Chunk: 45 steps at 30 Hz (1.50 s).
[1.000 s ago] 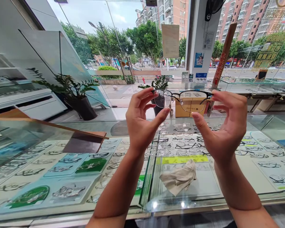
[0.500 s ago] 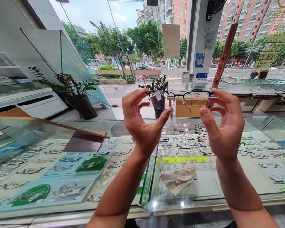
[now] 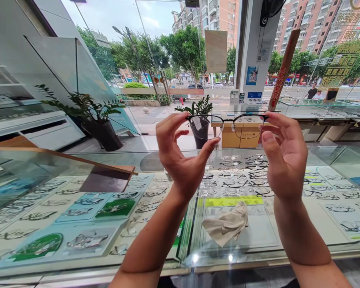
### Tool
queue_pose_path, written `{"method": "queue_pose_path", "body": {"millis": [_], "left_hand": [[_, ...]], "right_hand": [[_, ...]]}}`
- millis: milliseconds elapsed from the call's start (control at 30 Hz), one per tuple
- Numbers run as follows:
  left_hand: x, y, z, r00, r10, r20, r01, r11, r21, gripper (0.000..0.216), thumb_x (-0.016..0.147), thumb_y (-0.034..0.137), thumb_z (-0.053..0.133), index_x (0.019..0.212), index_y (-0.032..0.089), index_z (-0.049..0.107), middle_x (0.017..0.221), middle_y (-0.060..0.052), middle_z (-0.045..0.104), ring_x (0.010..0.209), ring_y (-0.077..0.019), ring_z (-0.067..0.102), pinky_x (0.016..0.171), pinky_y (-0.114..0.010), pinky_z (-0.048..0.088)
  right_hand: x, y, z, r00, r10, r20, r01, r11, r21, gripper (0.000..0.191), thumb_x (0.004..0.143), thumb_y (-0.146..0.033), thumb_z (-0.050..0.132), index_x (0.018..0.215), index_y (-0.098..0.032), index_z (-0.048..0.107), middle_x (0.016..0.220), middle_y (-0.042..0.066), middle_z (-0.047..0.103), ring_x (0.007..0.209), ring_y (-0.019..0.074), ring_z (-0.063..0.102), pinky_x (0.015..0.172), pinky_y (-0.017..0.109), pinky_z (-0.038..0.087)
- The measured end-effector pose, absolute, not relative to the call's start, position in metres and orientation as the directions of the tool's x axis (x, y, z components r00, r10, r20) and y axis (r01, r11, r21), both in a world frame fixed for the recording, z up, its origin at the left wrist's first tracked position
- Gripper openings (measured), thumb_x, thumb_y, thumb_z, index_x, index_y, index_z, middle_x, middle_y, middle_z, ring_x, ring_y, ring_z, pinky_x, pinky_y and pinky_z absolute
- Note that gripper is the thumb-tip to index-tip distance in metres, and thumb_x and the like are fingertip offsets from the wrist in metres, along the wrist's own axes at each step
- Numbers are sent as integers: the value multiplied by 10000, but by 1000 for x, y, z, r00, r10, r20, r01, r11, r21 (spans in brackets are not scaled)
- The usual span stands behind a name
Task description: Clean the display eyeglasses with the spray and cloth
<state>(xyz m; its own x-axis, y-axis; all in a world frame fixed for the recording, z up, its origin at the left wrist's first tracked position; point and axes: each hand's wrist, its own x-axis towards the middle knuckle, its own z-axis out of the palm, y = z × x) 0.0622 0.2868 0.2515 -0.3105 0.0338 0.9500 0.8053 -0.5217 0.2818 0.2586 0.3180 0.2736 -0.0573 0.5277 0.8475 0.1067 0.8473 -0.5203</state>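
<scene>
I hold a pair of thin black-rimmed glasses [image 3: 228,125] up in front of me at window height, lenses facing away. My left hand [image 3: 183,154] pinches the left end of the frame between fingertips and thumb. My right hand [image 3: 283,154] grips the right end the same way. A small white tag hangs inside the left lens. Both hands are raised above the glass display counter [image 3: 198,256], which is filled with rows of spectacle frames.
A crumpled beige cleaning cloth [image 3: 226,224] lies on the counter glass below my hands. A potted plant [image 3: 93,120] stands on the floor at the left, a smaller one [image 3: 199,120] behind the glasses. Further counters run along the right by the shop window.
My hands drew slightly closer together and the glasses rose a little and levelled. My right thumb moved up toward the frame's end.
</scene>
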Motion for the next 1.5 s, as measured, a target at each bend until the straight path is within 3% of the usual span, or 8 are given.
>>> {"method": "queue_pose_path", "body": {"millis": [300,900,1033,1300,1500], "left_hand": [[75,274,254,-326,-12,945,847,-449,286,646,778,570,872,1304,303,608,1208,-79,660,1087,-272,634,822,-416,549],[75,272,254,-379,46,924,804,-479,353,650,759,496,913,1316,310,634,1199,-54,667,1073,-248,632,837,-392,546],[71,275,253,-432,123,894,725,-543,425,652,764,480,916,1325,312,630,1228,-54,666,1087,-230,641,858,-367,548],[57,289,256,-452,374,809,365,-751,551,597,769,522,912,1274,311,673,1199,-49,699,1124,-209,672,906,-315,556],[52,301,251,-401,349,847,364,-787,497,634,772,534,907,1313,325,650,1274,-57,690,1191,-237,678,969,-350,561]], "right_hand": [[259,328,270,-99,588,803,54,809,-586,448,1031,-604,545,1365,-323,645,1346,99,709,1262,311,664,1013,522,576],[260,332,267,-113,604,789,91,797,-597,401,1037,-584,540,1284,-301,678,1164,71,747,1057,255,713,947,462,600],[260,328,268,-106,591,800,92,807,-584,375,1049,-555,530,1291,-306,672,1175,71,736,1054,253,706,934,452,594],[258,316,271,20,491,871,20,871,-492,246,1028,-419,611,1212,-293,717,1163,55,730,1034,242,697,961,475,573],[256,316,274,74,445,892,20,894,-448,191,1013,-359,636,1158,-287,737,1159,41,742,1043,235,707,957,467,579]]}}
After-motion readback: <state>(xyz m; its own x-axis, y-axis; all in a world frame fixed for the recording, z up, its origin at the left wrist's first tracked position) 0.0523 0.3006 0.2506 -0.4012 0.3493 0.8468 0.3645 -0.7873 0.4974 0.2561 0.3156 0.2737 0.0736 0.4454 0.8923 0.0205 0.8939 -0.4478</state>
